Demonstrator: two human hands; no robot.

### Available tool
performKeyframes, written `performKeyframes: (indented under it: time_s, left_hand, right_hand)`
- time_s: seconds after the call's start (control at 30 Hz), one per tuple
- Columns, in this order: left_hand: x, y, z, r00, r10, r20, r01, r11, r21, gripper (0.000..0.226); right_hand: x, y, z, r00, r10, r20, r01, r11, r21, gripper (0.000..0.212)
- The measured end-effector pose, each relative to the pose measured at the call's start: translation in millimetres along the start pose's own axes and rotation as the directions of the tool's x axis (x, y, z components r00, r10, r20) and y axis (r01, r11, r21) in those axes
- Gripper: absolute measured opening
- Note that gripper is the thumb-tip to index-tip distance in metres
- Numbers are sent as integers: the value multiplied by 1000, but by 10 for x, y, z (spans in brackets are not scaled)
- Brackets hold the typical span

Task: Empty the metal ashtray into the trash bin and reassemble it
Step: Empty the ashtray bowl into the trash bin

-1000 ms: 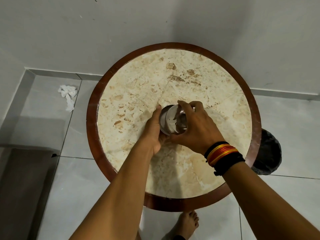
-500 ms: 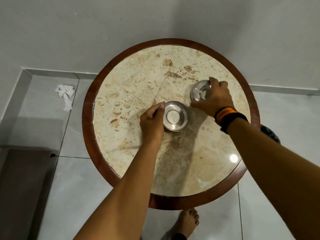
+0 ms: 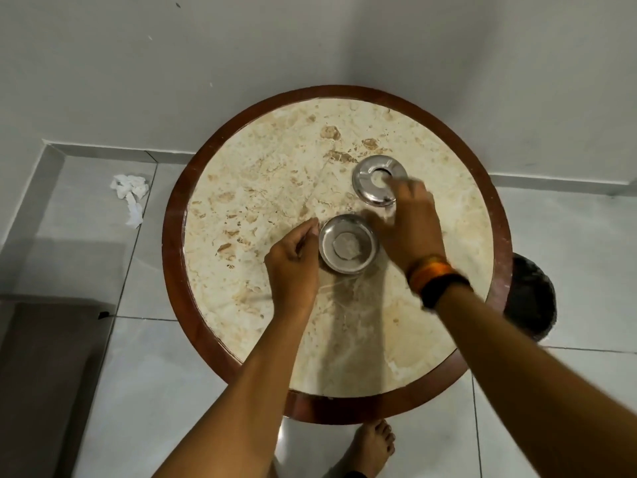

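Ashtray bowl [image 3: 348, 243] on round worktop [image 3: 262, 188], left hand [image 3: 293, 267] fingers curled against its rim, ashtray lid [image 3: 377, 181] just beyond the blurred right hand [image 3: 408, 232], its grip indiscernible, trash bin [image 3: 531, 298] beside worktop.

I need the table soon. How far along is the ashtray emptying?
Done: the lid is off and lies on the table beside the bowl. In hand: the left hand steadies the bowl; the right hand is blurred above it. Left: ash shows in the bowl, so tipping it into the trash bin and refitting the lid remain.
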State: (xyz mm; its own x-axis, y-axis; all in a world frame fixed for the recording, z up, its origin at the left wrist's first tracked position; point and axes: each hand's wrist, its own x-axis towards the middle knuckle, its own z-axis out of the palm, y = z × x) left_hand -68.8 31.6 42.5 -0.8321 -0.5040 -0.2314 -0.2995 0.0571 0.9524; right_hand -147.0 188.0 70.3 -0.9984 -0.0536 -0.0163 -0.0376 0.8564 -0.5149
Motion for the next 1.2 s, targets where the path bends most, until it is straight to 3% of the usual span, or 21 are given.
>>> performKeyframes:
  time_s: [0.07, 0.13, 0.2, 0.33, 0.43, 0.53, 0.67, 0.8, 0.9, 1.0, 1.1, 1.2]
  left_hand:
    - [-109, -68, -132, 999, 32, 27, -33, 999, 31, 31]
    - [-286, -224, -263, 993, 92, 67, -96, 993, 62, 35]
    - [-490, -415, -368, 982, 167, 86, -182, 962, 206, 40]
    - [-793, -688, -414, 950, 286, 123, -305, 775, 554, 50]
    - [-777, -704, -330, 934, 309, 182, -338, 595, 729, 56]
    - [-646, -673, -261, 929, 302, 213, -337, 453, 825, 60]
    - [-610, -668, -197, 941, 264, 213, -312, 425, 850, 62]
    - [-599, -649, -175, 948, 234, 214, -300, 438, 847, 62]
    - [-600, -618, -165, 950, 245, 193, -290, 466, 836, 63]
    - [-600, -617, -131, 947, 261, 186, -291, 464, 837, 64]
    - [-590, -607, -122, 952, 241, 186, -280, 447, 849, 65]
    - [-597, -589, -114, 956, 227, 186, -274, 462, 843, 65]
  right_hand:
    - [-540, -42, -62, 998, -68, 8, 68, 998, -8, 42]
    - [-924, -61, -9, 983, -151, 104, 158, 986, -61, 40]
    - [-1064, -26, 161, 966, -226, 122, 243, 958, -153, 40]
    - [-968, 35, 317, 960, -248, 127, 272, 931, -241, 29]
    - [-918, 118, 323, 951, -262, 165, 299, 913, -278, 20]
    - [-937, 263, 169, 952, -288, 103, 305, 918, -252, 23]
    - [-1048, 664, -355, 972, -182, -146, 169, 981, -98, 24]
    - [-1181, 1258, -958, 933, 204, -297, -139, 964, 226, 17]
    - [-1195, 1806, -1144, 819, 539, -197, -369, 757, 539, 11]
    - [-1166, 2437, -1028, 652, 757, 48, -471, 355, 808, 12]
    - [-1146, 2924, -720, 508, 777, 372, -435, -142, 889, 18]
    - [-1160, 3194, -372, 432, 727, 534, -324, -428, 844, 23]
